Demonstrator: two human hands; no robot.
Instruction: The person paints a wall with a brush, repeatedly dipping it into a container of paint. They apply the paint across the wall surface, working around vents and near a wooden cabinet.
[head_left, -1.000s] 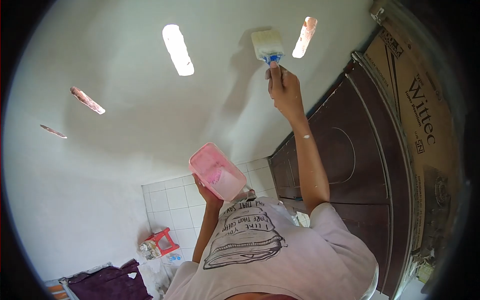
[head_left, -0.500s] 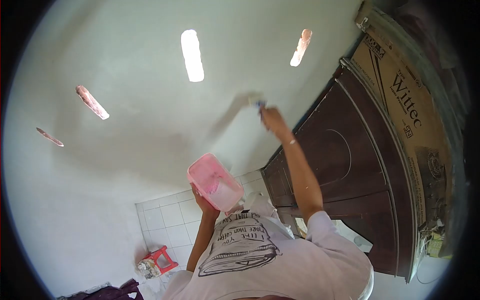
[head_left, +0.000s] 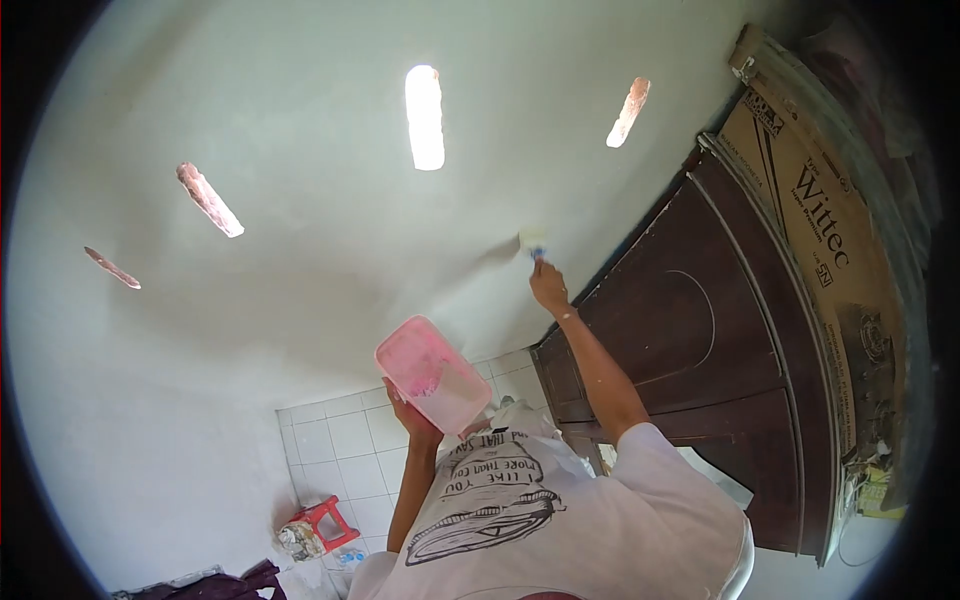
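Note:
My right hand [head_left: 548, 287] is closed around the handle of a paintbrush [head_left: 533, 243], whose pale bristles are at the light-coloured wall [head_left: 330, 240]. A shadow of the brush falls on the wall to its left. Lower down, my left hand [head_left: 412, 415] grips the side of a pink plastic tub [head_left: 425, 362], held tilted in front of my chest. White paint lies in its lower part, and pink shows on the bare inner side. Part of my left hand is hidden behind the tub.
A dark wooden wardrobe [head_left: 650, 340] stands close on the right, with a cardboard box [head_left: 790, 190] on top. Several slots, one bright [head_left: 425, 120], pierce the wall. A red plastic stool [head_left: 332, 525] stands on the white floor tiles [head_left: 350, 440] at lower left.
My right hand and the brush have moved lower in view, the brush now pointing more upward. The tub stays in my left hand, nearly in place. The view has shifted slightly.

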